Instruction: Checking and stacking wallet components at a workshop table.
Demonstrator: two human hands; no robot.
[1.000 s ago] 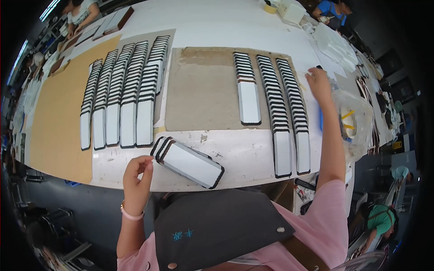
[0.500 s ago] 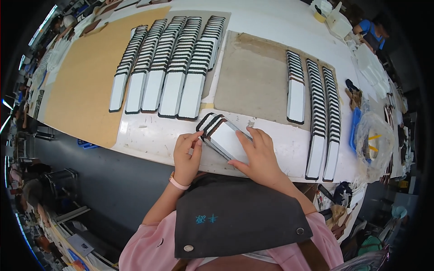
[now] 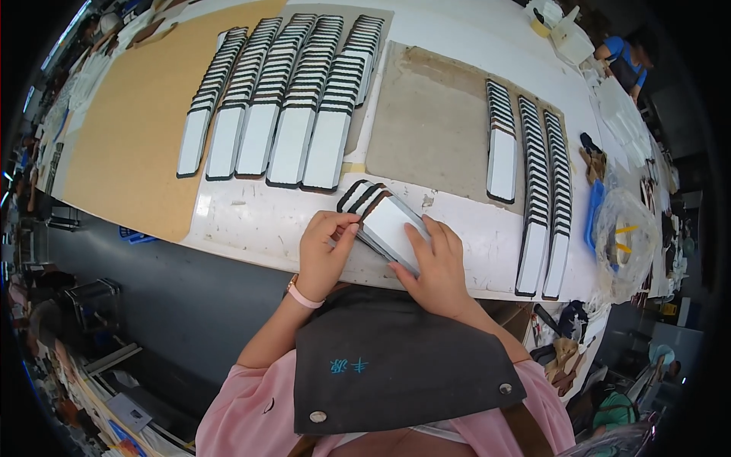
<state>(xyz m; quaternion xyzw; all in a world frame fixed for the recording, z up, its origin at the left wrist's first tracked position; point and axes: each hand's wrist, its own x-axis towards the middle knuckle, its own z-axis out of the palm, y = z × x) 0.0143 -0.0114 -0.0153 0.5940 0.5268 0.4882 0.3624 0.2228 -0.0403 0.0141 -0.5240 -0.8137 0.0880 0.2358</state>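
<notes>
A small fanned stack of flat white strips (image 3: 396, 228) with black and brown edges lies slantwise near the front edge of the table. My right hand (image 3: 440, 266) grips it, fingers over the top strip's white face and thumb on the near side. My left hand (image 3: 324, 247), with a pink band at the wrist, has thumb and forefinger pinched at the stack's left edge, beside the brown-edged strip. Whether a strip's edge is between those fingertips is too small to make out. The underside of the stack is hidden.
Several overlapping rows of similar strips (image 3: 327, 152) lie at the back left, partly on a tan board (image 3: 129, 129). More rows (image 3: 533, 259) lie to the right, by a grey-brown board (image 3: 426, 122). Beyond are a clear plastic bag (image 3: 628, 259), a blue tray (image 3: 596, 217) and a person in blue (image 3: 620, 53).
My left fingertips have moved rightward along the stack's edge, from near its black-edged end to the brown-edged strip. My right hand keeps its hold. The whole view has shifted slightly.
</notes>
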